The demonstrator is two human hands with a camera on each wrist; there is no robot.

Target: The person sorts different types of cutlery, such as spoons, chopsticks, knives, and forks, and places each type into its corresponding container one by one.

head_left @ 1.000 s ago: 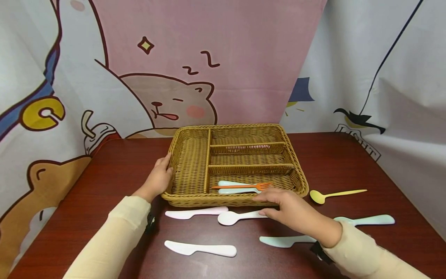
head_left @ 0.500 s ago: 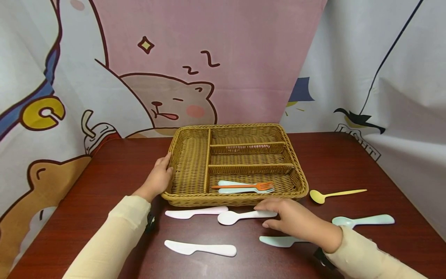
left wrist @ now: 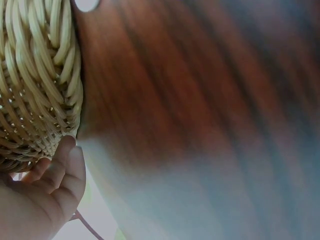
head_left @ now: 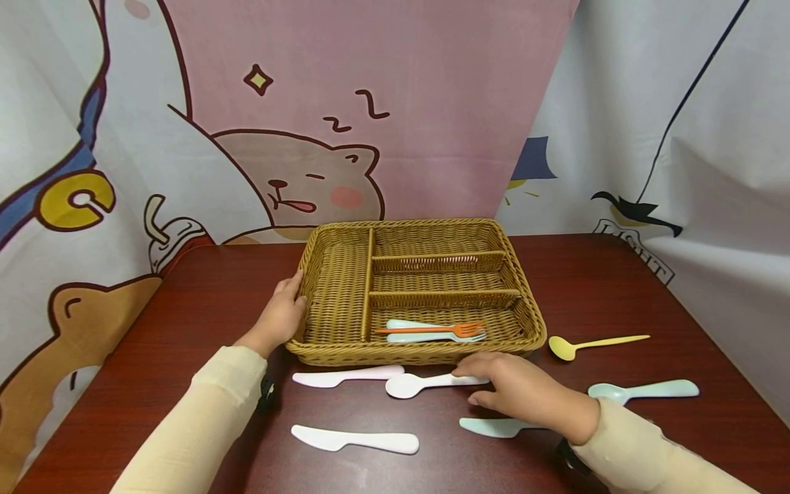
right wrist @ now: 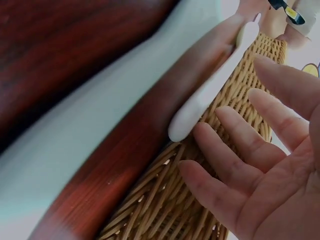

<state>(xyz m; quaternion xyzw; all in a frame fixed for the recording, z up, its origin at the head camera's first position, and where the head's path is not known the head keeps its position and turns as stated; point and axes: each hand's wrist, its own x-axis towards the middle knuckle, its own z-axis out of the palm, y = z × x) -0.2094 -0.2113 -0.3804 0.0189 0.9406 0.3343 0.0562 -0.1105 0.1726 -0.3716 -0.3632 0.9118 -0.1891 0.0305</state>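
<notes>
A brown wicker basket (head_left: 370, 355) with dividers stands on the table, and my left hand (head_left: 276, 317) rests its fingers against its left side; the left wrist view shows those fingertips on the weave (left wrist: 42, 65). My right hand (head_left: 533, 392) hovers over the handle of a white spoon (head_left: 404, 386) lying in front of the basket. In the right wrist view its fingers (right wrist: 215, 150) are spread and loosely bent beside that spoon's handle (right wrist: 192, 112), gripping nothing. An orange fork (head_left: 426, 330) lies with light blue cutlery (head_left: 420, 338) in the basket's front compartment.
A pale pink knife (head_left: 348, 376) and a white knife (head_left: 354, 440) lie in front of the basket. A mint knife (head_left: 490, 427) is partly under my right hand. To the right lie a mint spoon (head_left: 660, 390) and a yellow spoon (head_left: 563, 348). A printed curtain (head_left: 444, 103) hangs behind.
My right hand has drawn back from the basket's front rim to over the white spoon's handle, uncovering the light blue fork's tines. My left hand stays at the basket's side.
</notes>
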